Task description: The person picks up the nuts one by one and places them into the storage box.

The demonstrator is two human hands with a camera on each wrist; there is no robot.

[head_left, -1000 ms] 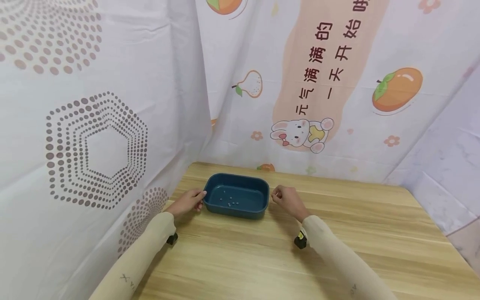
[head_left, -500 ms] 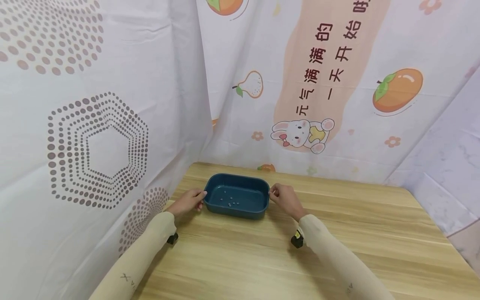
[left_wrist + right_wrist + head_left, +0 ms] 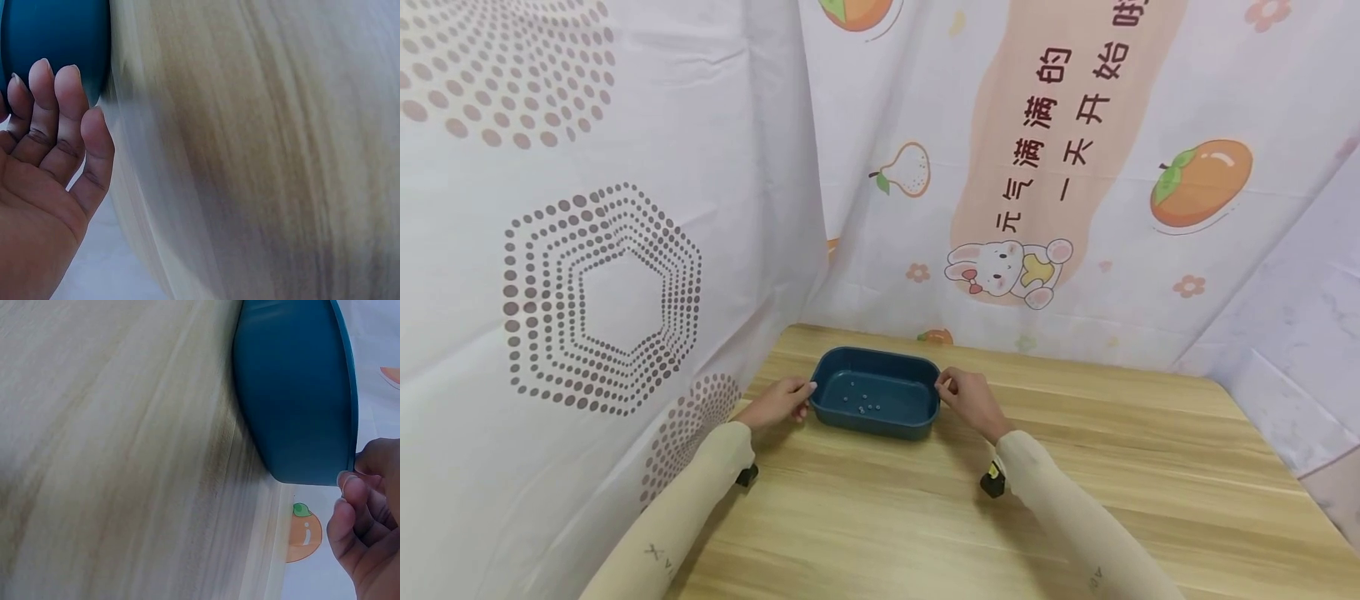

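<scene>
A dark blue rectangular plastic tub (image 3: 880,425) with rounded corners stands on the table towards the back. Several tiny shiny bead-like bits (image 3: 865,407) lie scattered over its floor. My left hand (image 3: 782,402) holds the tub's left end, thumb at the rim; in the left wrist view its other fingers (image 3: 67,94) are bent lightly against the outer wall. At the opposite end, my right hand (image 3: 970,400) pinches the rim between thumb and fingertips, as the right wrist view shows, with the remaining fingers (image 3: 347,531) curled below.
The wood-grain table (image 3: 880,517) runs on to the right and towards me. A white dotted curtain (image 3: 625,300) hangs close along the left, and a fruit-print curtain (image 3: 880,250) hangs behind the tub. A small black device (image 3: 992,483) sits on the right wrist.
My right hand has moved slightly left, from just beside the tub onto its right rim. The left hand stays at its end, and the tub shows no clear movement on the table.
</scene>
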